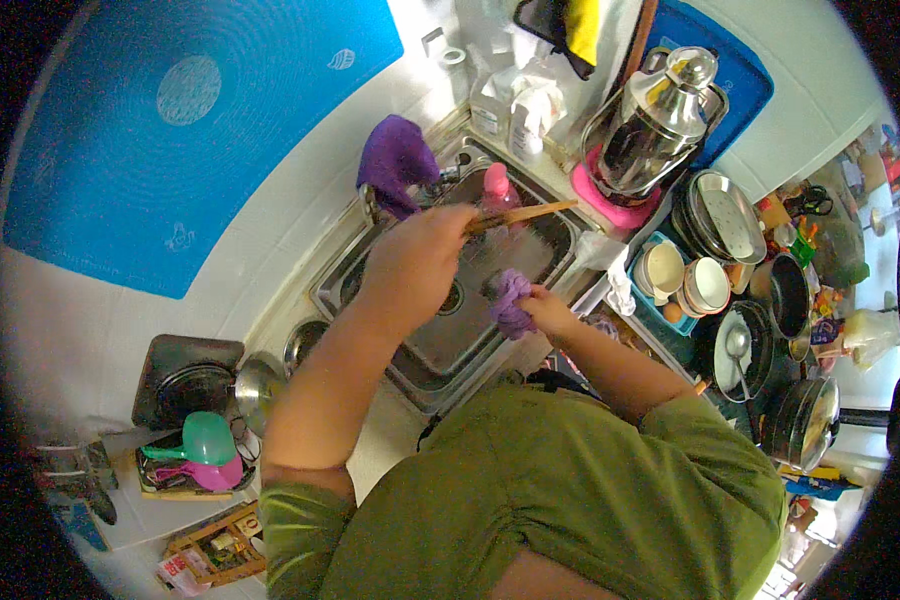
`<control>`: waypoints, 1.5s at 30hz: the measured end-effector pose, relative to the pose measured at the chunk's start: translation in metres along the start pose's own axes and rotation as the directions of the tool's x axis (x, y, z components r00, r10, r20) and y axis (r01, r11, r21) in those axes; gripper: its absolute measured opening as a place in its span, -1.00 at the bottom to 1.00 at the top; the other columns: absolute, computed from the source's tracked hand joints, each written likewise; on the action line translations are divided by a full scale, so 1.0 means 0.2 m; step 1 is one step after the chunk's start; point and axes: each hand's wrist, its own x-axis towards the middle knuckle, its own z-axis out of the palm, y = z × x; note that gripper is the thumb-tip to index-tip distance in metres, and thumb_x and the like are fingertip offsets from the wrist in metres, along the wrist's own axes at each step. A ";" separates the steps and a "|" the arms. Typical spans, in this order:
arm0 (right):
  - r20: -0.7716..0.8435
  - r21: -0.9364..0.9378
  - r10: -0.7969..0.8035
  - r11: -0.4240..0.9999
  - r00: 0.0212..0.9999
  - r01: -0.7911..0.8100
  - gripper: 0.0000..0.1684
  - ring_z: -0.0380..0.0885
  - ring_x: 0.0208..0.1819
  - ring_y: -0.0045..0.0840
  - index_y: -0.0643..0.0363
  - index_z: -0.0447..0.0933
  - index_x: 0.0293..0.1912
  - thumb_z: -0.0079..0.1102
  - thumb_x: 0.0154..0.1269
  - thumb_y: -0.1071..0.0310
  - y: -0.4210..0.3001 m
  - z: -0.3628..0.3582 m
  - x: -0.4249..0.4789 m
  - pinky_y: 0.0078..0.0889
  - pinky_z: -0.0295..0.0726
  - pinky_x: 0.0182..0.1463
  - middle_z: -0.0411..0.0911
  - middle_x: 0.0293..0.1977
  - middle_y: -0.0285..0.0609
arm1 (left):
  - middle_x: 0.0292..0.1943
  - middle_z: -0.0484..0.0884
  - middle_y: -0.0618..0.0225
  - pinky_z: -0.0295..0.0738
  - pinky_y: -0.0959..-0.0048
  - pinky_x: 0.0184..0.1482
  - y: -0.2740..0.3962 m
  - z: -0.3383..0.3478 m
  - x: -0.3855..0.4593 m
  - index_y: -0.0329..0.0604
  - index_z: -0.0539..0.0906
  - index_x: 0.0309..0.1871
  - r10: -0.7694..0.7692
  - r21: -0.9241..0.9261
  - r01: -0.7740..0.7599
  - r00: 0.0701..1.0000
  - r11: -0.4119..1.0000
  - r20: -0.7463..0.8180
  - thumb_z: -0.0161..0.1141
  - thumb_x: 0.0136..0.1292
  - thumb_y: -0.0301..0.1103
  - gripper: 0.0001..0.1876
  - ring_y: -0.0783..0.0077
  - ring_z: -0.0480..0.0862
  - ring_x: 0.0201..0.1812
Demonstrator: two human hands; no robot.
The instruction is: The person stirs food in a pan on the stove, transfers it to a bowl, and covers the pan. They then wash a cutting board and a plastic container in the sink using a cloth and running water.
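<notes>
My left hand (pixel 420 251) is shut on a thin wooden utensil (pixel 529 215), perhaps a spatula or spoon, over the stainless steel sink (pixel 450 343). The utensil points right, and my fingers hide one end. Lower and to the right, my right hand (pixel 551 313) grips a bunched lilac cloth (pixel 513 306) above the basin's near right side. Something dark shows at the cloth's left edge, too blurred to name. Behind the utensil stands a bottle with a pink top (pixel 498 180). A purple cloth (pixel 396 161) hangs by the faucet.
A metal dispenser (pixel 656 135) stands on a pink mat (pixel 604 196) at the back right. Bowls (pixel 707 285) sit in a blue basket (pixel 637 289), with pans (pixel 784 292) beyond. White bottles (pixel 525 135) line the sink's far corner. Left lies a steel bowl (pixel 259 394).
</notes>
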 end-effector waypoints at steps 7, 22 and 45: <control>0.038 -0.096 -0.036 0.995 0.999 0.039 -0.70 0.51 -0.28 -0.59 0.21 0.51 -0.07 0.09 0.25 0.28 0.00 -0.08 -0.02 -0.51 0.47 -0.11 0.57 -0.29 -0.28 | -0.39 0.58 0.16 0.42 0.13 -0.25 -0.05 0.45 0.63 -0.12 0.53 -0.34 0.438 0.192 -0.497 0.853 0.846 0.283 0.01 0.07 -0.41 -0.89 0.06 0.59 -0.26; 0.127 -0.208 -0.002 0.978 0.992 0.029 -0.68 0.47 -0.10 -0.57 0.22 0.42 0.03 -0.01 0.28 0.41 -0.06 -0.23 0.00 -0.45 0.44 0.03 0.52 -0.15 -0.27 | -0.04 0.52 0.18 0.34 0.18 0.09 -0.37 1.07 0.78 -0.10 0.55 -0.13 0.289 0.313 -0.428 0.868 0.848 0.405 0.01 0.12 -0.42 -0.77 0.14 0.46 0.08; 0.386 -0.067 0.021 0.998 0.922 0.006 -0.61 0.42 -0.04 -0.56 0.21 0.38 0.08 0.09 0.25 0.39 -0.26 0.31 -0.05 -0.44 0.35 0.11 0.50 -0.10 -0.28 | 0.04 0.46 0.15 0.33 0.38 0.14 -0.13 0.52 -0.72 -0.26 0.19 0.23 -0.700 -0.719 0.681 0.581 0.138 0.415 0.24 0.16 -0.32 -0.37 0.29 0.49 0.03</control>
